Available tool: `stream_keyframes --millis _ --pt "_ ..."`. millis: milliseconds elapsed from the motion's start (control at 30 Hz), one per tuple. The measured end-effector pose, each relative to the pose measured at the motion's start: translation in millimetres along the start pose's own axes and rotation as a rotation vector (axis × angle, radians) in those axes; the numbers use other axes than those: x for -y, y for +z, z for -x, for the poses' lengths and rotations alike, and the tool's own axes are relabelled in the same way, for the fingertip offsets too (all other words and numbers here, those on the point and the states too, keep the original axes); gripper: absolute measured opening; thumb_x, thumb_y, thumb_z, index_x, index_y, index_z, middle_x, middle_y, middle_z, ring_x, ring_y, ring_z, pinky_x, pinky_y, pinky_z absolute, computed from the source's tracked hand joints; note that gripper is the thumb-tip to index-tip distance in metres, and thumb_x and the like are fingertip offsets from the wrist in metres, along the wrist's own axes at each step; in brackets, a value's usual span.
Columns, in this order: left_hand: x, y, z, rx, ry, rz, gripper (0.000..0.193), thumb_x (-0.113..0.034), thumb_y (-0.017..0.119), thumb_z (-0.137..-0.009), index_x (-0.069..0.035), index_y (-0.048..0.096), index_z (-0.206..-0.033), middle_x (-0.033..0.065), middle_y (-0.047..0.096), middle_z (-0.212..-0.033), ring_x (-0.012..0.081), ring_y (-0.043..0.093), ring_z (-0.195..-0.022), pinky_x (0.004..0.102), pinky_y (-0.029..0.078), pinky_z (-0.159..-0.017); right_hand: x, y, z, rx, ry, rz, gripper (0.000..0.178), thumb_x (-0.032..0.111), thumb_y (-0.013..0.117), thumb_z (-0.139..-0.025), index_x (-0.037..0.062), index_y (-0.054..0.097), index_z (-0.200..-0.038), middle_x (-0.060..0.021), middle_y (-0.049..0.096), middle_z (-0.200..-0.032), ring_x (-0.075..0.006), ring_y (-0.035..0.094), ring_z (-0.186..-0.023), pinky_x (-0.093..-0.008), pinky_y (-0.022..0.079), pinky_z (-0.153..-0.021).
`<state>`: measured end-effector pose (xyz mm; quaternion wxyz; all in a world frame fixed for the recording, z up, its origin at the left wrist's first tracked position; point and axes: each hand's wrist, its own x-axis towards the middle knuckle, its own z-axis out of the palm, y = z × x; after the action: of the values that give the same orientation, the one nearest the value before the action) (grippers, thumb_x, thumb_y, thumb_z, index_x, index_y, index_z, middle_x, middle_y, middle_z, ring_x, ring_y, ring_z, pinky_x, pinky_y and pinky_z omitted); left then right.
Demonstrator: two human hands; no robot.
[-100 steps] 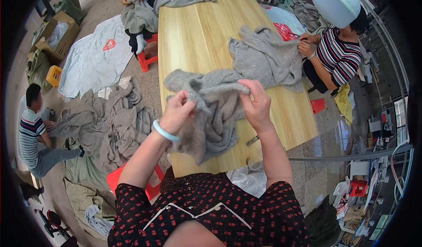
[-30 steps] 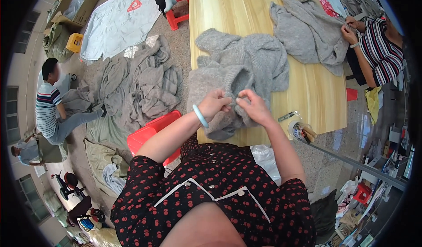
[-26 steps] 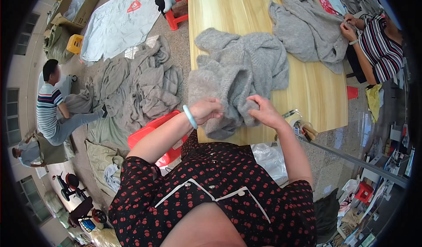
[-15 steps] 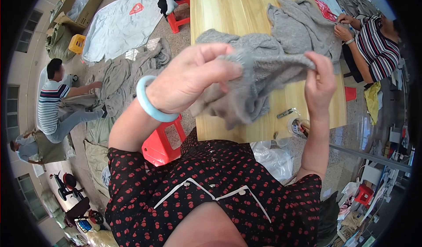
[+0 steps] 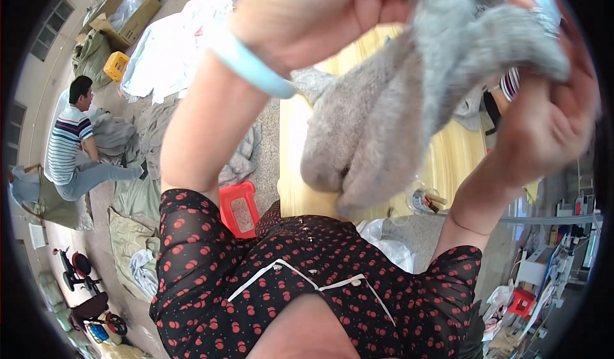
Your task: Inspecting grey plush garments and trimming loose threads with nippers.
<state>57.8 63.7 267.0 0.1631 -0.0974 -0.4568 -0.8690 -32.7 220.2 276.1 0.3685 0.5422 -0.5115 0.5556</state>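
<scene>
A fuzzy grey knitted garment (image 5: 377,122) hangs stretched between my two raised hands, over the near part of the wooden table (image 5: 460,167). My left hand (image 5: 326,14), below a pale blue bangle (image 5: 249,65), has its fingers closed at the garment's upper edge; they are partly cut off and blurred. On the other side, my right hand (image 5: 550,119) pinches the end of a narrow grey part. The cloth's lower folds hang near the table's front edge. Behind it, more grey knitwear (image 5: 313,84) lies on the table, mostly hidden.
A clear jar (image 5: 421,200) stands at the table's near right corner. A red stool (image 5: 238,209) is left of the table. Cloth piles (image 5: 134,196) cover the floor at left, where a person in a striped shirt (image 5: 71,135) sits. Another person's striped sleeve (image 5: 510,84) shows at right.
Both hands have risen with the garment, closer to the camera, and moved right. More of the cloth now hangs down. The seated person at left has drawn an arm back.
</scene>
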Motion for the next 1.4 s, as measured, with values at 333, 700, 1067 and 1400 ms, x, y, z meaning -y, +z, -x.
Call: stream_keyframes --millis 333,700,1067,1400 --pt "140 -77 56 -0.346 -0.353 -0.082 0.012 -0.010 0.056 -0.079 -0.005 0.059 -0.089 -0.0014 0.059 -0.081 0.0032 0.049 -0.063 0.0171 0.038 -0.057 -49 -4 138 0.726 0.660 -0.381 0.027 -0.011 0.049 -0.072 -0.0001 0.058 -0.094 -0.0095 0.063 -0.091 -0.0170 0.060 -0.083 -0.0255 0.047 -0.072" --pt "177 -92 85 -0.599 -0.435 0.051 0.008 -0.007 0.059 -0.078 -0.005 0.055 -0.085 -0.0011 0.056 -0.078 0.0054 0.049 -0.065 0.0176 0.040 -0.059 -76 3 201 0.884 0.780 0.014 0.010 0.002 0.061 -0.070 -0.0008 0.056 -0.078 -0.0090 0.057 -0.072 -0.0180 0.055 -0.067 -0.0273 0.043 -0.062" --pt "174 -101 82 -0.584 -0.451 0.004 0.014 -0.010 0.057 -0.081 -0.005 0.055 -0.094 0.0004 0.059 -0.086 0.0068 0.053 -0.075 0.0196 0.042 -0.067 -72 20 193 0.807 0.990 -0.584 0.014 -0.004 0.057 -0.073 0.0007 0.060 -0.086 -0.0005 0.056 -0.079 -0.0069 0.051 -0.074 -0.0198 0.040 -0.064" --pt "177 -96 85 -0.609 -0.277 -0.097 0.016 -0.007 0.057 -0.081 -0.003 0.056 -0.097 -0.0009 0.058 -0.086 0.0054 0.053 -0.077 0.0195 0.042 -0.071 -73 40 217 0.779 1.081 -0.522 0.013 -0.002 0.058 -0.073 0.0018 0.058 -0.085 0.0035 0.056 -0.078 -0.0024 0.048 -0.068 -0.0182 0.039 -0.059"
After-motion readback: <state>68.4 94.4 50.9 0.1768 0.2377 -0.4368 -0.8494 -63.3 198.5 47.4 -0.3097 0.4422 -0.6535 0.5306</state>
